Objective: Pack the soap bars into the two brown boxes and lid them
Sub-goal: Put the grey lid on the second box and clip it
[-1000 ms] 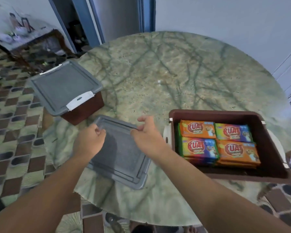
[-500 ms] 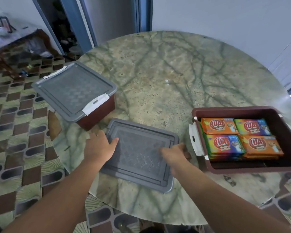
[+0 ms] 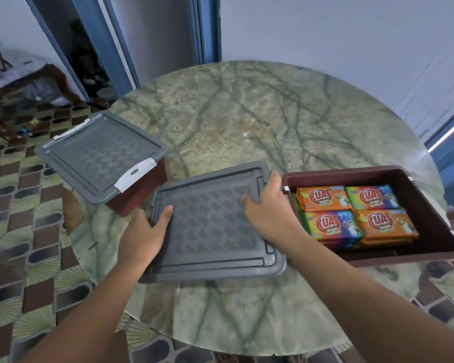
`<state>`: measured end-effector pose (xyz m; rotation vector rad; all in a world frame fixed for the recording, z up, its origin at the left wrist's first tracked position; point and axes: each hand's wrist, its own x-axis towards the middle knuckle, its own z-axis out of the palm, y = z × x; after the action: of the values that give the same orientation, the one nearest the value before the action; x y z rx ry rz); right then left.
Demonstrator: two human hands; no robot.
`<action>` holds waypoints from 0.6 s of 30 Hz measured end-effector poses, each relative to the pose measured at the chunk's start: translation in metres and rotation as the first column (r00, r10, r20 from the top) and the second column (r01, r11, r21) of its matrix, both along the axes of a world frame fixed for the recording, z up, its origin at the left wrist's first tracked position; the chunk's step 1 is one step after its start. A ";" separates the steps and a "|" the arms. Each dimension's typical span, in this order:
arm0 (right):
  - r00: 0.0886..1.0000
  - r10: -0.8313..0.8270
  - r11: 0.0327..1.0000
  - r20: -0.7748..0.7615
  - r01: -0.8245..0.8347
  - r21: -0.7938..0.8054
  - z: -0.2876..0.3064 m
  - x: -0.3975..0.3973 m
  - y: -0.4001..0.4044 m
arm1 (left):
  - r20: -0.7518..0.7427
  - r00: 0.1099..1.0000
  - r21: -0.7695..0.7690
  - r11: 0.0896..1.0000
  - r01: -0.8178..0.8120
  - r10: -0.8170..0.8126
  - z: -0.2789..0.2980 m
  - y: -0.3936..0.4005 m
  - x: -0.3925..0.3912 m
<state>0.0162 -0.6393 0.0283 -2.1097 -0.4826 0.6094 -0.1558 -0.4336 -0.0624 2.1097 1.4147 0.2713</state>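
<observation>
A loose grey lid is gripped at its left edge by the left hand and at its far right corner by the right hand; it seems slightly raised off the round marble table. Just right of it stands the open brown box, with wrapped soap bars packed inside. The other brown box, already lidded, is seen at the table's left edge.

A round green marble tabletop carries a lidded brown box at its left edge and an open brown box of soap bars at its right edge.
</observation>
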 end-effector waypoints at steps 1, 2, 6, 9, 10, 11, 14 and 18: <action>0.998 0.027 0.999 0.062 -0.025 -0.033 0.006 0.008 -0.005 | 0.010 1.000 0.028 1.000 0.001 -0.002 0.009 -0.005 0.004; 0.992 0.054 0.996 0.113 -0.045 -0.081 0.013 0.016 -0.010 | 0.019 1.000 0.056 0.998 0.009 -0.010 0.019 -0.010 0.009; 0.969 0.062 0.981 0.241 -0.015 -0.191 0.028 0.056 -0.039 | 0.021 0.995 0.124 0.987 0.099 -0.102 0.057 -0.035 0.034; 0.966 0.047 0.964 0.255 0.023 -0.266 0.029 0.083 -0.064 | 0.001 0.991 0.158 0.978 0.134 -0.136 0.078 -0.057 0.059; 0.965 0.036 0.958 0.259 0.041 -0.285 0.028 0.091 -0.075 | -0.018 0.989 0.170 0.974 0.147 -0.146 0.084 -0.067 0.070; 0.964 0.024 0.952 0.266 0.059 -0.301 0.028 0.100 -0.086 | -0.036 0.987 0.177 0.971 0.163 -0.159 0.088 -0.078 0.080; 0.958 0.004 0.934 0.286 0.099 -0.345 0.025 0.125 -0.122 | -0.072 0.975 0.162 0.962 0.220 -0.211 0.093 -0.107 0.111; 0.950 -0.021 0.912 0.312 0.146 -0.383 0.025 0.155 -0.165 | -0.097 0.955 0.123 0.949 0.289 -0.279 0.093 -0.147 0.143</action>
<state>0.1708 -0.8046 0.0531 -2.6255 -0.4583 0.3532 -0.0126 -0.5805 0.0301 2.4265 1.1406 0.1758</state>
